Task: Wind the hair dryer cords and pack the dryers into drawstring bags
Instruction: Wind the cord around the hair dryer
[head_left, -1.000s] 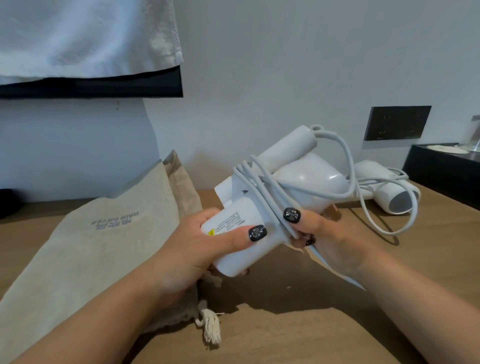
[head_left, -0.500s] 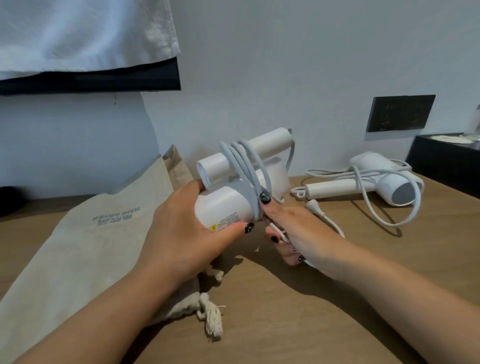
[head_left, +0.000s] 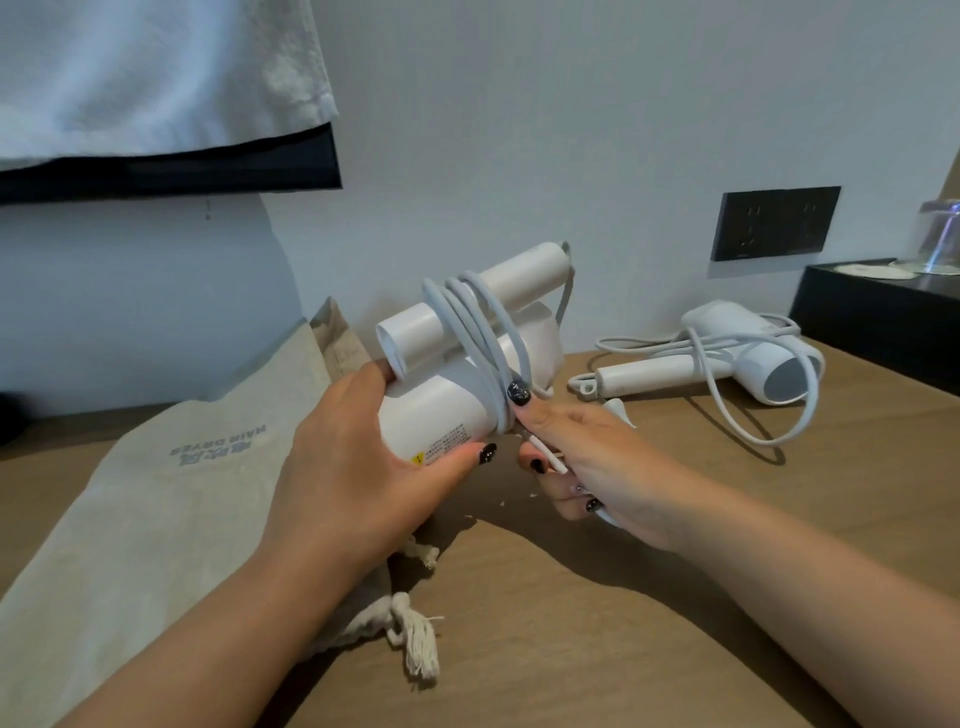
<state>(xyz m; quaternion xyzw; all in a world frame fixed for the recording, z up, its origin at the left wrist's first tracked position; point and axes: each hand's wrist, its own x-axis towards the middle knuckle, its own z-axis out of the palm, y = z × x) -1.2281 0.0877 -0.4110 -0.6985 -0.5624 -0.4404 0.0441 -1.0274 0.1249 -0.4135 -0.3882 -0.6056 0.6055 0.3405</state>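
Note:
My left hand (head_left: 358, 462) grips the barrel of a folded white hair dryer (head_left: 441, 410) above the wooden table (head_left: 597, 623). Its white cord (head_left: 483, 332) is wound in several loops around the barrel and folded handle. My right hand (head_left: 582, 457) pinches the cord's loose end, thumb pressing on the loops; the plug shows just past that hand. A second white hair dryer (head_left: 737, 358) lies on the table at the right with its cord loosely looped over it. A beige drawstring bag (head_left: 156, 509) printed HAIR DRYER lies at the left, its tasselled drawstring (head_left: 415, 639) below my left wrist.
A white wall stands behind the table with a dark socket panel (head_left: 774, 223). A black box (head_left: 878, 322) with a glass cup (head_left: 940, 239) on it sits at the far right. A white towel (head_left: 156, 78) hangs over a dark shelf at the upper left.
The dryer has been turned and drawn nearer to me, with the cord now wound tighter around it. My right hand has slid down to the cord's end near the plug.

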